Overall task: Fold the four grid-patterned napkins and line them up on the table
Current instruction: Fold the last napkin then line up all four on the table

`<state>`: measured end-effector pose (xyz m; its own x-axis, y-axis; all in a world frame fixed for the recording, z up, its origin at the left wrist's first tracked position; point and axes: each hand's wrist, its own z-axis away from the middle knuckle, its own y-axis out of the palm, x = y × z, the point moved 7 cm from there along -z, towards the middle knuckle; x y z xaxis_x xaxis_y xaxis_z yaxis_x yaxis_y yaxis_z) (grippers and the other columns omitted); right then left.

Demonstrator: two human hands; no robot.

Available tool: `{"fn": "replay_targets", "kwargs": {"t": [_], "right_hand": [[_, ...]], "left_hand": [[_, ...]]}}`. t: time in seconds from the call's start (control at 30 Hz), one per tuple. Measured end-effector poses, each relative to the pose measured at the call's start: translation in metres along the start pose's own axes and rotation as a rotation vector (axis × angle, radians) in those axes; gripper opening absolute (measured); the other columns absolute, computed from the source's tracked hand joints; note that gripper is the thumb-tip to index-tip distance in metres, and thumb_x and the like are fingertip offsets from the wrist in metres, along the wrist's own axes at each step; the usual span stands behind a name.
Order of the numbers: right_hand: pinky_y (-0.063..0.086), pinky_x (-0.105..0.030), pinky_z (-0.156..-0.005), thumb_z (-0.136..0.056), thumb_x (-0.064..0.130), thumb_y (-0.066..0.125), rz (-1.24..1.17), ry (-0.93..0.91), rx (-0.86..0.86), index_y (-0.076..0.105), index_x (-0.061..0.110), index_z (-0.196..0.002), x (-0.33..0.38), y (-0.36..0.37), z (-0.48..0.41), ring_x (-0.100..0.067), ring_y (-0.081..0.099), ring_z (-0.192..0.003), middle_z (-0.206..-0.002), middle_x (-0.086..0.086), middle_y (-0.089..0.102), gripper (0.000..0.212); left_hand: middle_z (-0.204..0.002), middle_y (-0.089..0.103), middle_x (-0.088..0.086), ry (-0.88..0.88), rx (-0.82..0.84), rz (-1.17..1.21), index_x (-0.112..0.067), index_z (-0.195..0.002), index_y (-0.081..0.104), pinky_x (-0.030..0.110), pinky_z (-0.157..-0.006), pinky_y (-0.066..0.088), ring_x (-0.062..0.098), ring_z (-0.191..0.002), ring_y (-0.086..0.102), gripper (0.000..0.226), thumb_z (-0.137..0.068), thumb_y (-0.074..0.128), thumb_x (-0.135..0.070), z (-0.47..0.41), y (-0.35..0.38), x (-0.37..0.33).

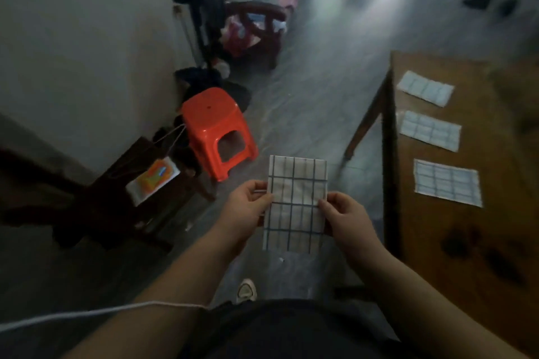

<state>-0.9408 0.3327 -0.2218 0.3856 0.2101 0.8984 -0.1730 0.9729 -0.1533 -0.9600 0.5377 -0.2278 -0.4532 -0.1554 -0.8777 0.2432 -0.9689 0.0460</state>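
I hold a white napkin with a dark blue grid (296,204) in the air above the floor, folded into a tall rectangle. My left hand (248,205) pinches its left edge and my right hand (347,220) pinches its right edge, both about halfway down. Three folded grid napkins lie in a row on the wooden table (455,230) at the right: a far one (425,88), a middle one (430,130) and a near one (447,183). They are spaced apart and do not touch.
A red plastic stool (217,131) stands on the grey floor left of the napkin. A dark wooden chair (137,192) with an orange packet (151,181) on it is at the left. A red armchair (256,29) and clutter sit farther back. My shoe (246,290) shows below.
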Motion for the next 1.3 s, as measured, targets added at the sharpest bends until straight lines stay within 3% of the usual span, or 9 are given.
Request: {"fn": "replay_targets", "kwargs": {"t": [0.13,0.23,0.43,0.6,0.7,0.8,0.93,1.13,1.3], "right_hand": [[0.063,-0.039,-0.078,-0.103,0.021,0.056,-0.144,0.054,-0.212,0.069,0.014,-0.106,0.006,-0.025,-0.001,-0.021,0.074,-0.093,-0.100,-0.007,0.075,0.015],[0.061,-0.030,-0.071,-0.104,0.018,0.055,-0.263,0.099,-0.393,0.068,0.014,-0.106,-0.002,-0.059,0.011,-0.018,0.074,-0.091,-0.098,-0.005,0.076,0.014],[0.056,-0.019,-0.056,-0.105,0.019,0.054,-0.456,0.201,-0.722,0.066,0.015,-0.111,-0.047,-0.117,0.030,-0.013,0.074,-0.082,-0.102,-0.005,0.074,0.014],[0.057,-0.023,-0.056,-0.105,0.021,0.053,-0.545,0.276,-0.890,0.065,0.018,-0.111,-0.088,-0.159,0.026,-0.017,0.073,-0.085,-0.101,-0.005,0.073,0.013],[0.062,-0.037,-0.070,-0.105,0.023,0.055,-0.543,0.324,-0.974,0.066,0.023,-0.107,-0.108,-0.186,0.021,-0.017,0.073,-0.087,-0.100,-0.003,0.075,0.011],[0.059,-0.034,-0.076,-0.103,0.025,0.058,-0.524,0.362,-1.067,0.067,0.025,-0.105,-0.121,-0.209,0.022,-0.016,0.072,-0.090,-0.099,0.000,0.076,0.009],[0.058,-0.047,-0.090,-0.099,0.027,0.063,-0.567,0.447,-1.187,0.069,0.028,-0.104,-0.141,-0.222,0.032,-0.017,0.072,-0.094,-0.099,0.004,0.076,0.008],[0.054,-0.031,-0.073,-0.101,0.029,0.061,-0.609,0.624,-1.369,0.065,0.027,-0.116,-0.163,-0.230,0.041,-0.020,0.069,-0.091,-0.100,0.007,0.071,0.017],[0.045,-0.023,-0.063,-0.100,0.026,0.062,-0.660,0.758,-1.424,0.063,0.026,-0.123,-0.181,-0.233,0.025,-0.008,0.064,-0.088,-0.109,0.009,0.068,0.023]], "left_hand": [[-0.092,0.075,0.009,-0.024,0.250,-0.149,-0.010,-0.103,0.064,0.029,-0.061,0.057,0.018,-0.076,0.071,0.016,-0.097,0.058,0.002,-0.055,0.044,-0.029],[-0.087,0.075,0.006,-0.035,0.454,-0.265,-0.010,-0.102,0.065,0.032,-0.060,0.057,0.018,-0.075,0.072,0.011,-0.097,0.061,-0.002,-0.074,0.099,-0.038],[-0.102,0.077,0.006,-0.078,0.801,-0.536,-0.014,-0.111,0.067,0.049,-0.082,0.061,0.026,-0.092,0.075,0.013,-0.098,0.064,-0.016,-0.091,0.213,-0.028],[-0.102,0.077,0.001,-0.059,0.963,-0.722,-0.021,-0.107,0.070,0.051,-0.087,0.060,0.021,-0.095,0.075,0.012,-0.096,0.065,-0.020,-0.111,0.299,-0.005],[-0.103,0.075,-0.003,-0.015,1.027,-0.843,-0.026,-0.108,0.069,0.046,-0.087,0.061,0.017,-0.096,0.073,0.013,-0.097,0.063,-0.022,-0.117,0.344,0.005],[-0.103,0.074,-0.004,0.005,1.082,-0.940,-0.029,-0.108,0.067,0.044,-0.086,0.061,0.017,-0.095,0.073,0.013,-0.098,0.062,-0.022,-0.118,0.384,0.013],[-0.109,0.072,-0.005,0.027,1.182,-1.067,-0.030,-0.116,0.066,0.044,-0.089,0.059,0.016,-0.100,0.070,0.018,-0.099,0.061,-0.026,-0.114,0.427,0.027],[-0.109,0.069,-0.009,0.194,1.375,-1.308,-0.030,-0.114,0.066,0.043,-0.093,0.055,0.014,-0.101,0.065,0.018,-0.096,0.064,-0.033,-0.113,0.481,0.061],[-0.110,0.066,-0.006,0.218,1.484,-1.472,-0.026,-0.114,0.063,0.036,-0.087,0.053,0.015,-0.098,0.062,0.018,-0.097,0.064,-0.032,-0.129,0.505,0.092]]}}
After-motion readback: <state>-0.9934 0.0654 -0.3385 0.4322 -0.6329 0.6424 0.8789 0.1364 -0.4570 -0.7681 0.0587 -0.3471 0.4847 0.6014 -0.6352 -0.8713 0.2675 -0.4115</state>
